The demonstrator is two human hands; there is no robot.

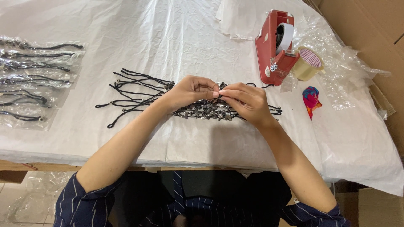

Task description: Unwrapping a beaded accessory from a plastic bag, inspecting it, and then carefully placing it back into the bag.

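Observation:
A bundle of black corded bracelets with grey stone beads (205,111) lies on the white plastic-covered table (176,38). Its loose black cord ends (134,90) fan out to the left. My left hand (190,91) and my right hand (245,101) meet over the bundle, fingertips pinched together on one bracelet's cord at its top edge. Both forearms reach in from the bottom, with dark striped sleeves pushed up.
Bagged bracelets in clear sleeves (31,80) lie at the far left. A red tape dispenser (275,46) and a roll of clear tape (308,63) stand at the back right, beside a small pink and blue cloth (311,101). Cardboard boxes (370,25) border the right side.

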